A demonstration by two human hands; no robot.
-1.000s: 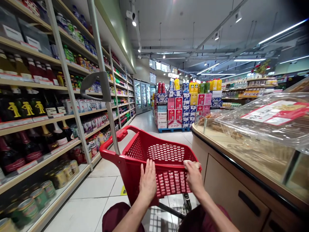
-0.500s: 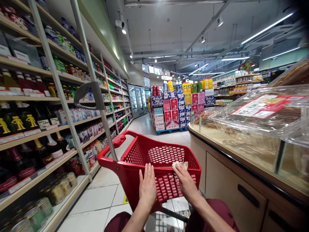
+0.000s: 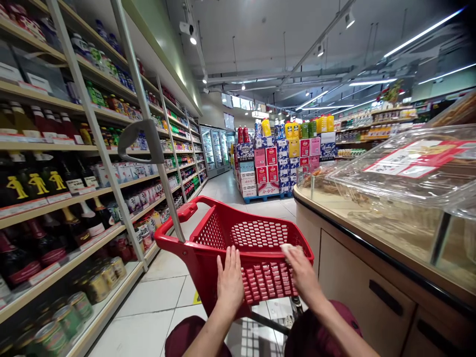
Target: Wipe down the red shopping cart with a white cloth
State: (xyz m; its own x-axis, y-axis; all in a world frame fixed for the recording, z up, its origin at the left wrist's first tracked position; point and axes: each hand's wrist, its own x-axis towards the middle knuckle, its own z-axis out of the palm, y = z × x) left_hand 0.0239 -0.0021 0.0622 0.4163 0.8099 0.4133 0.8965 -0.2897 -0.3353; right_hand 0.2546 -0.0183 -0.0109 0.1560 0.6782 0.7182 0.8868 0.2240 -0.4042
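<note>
A red plastic shopping cart (image 3: 201, 265) with perforated walls stands in front of me, side-on. My left hand (image 3: 229, 282) lies flat against its near side just below the rim, fingers stretched out and holding nothing. Farther right along the same side, my right hand (image 3: 304, 272) presses a whitish cloth (image 3: 286, 248) at the cart's rim near the right corner. Most of the cloth is hidden under the fingers. A metal pole with a grey loop handle (image 3: 154, 144) rises from the cart's left end.
Shelves of bottles and cans (image 3: 107, 193) run along the left. A wooden counter (image 3: 357, 267) with clear plastic food boxes (image 3: 401, 168) stands close on the right. Farther ahead, stacked drink cartons (image 3: 267, 173) sit on a blue pallet. Pale floor tiles (image 3: 148, 297) lie between.
My right hand has slid right along the rim with the cloth, toward the corner. My left hand stays on the cart's side. The view has shifted slightly.
</note>
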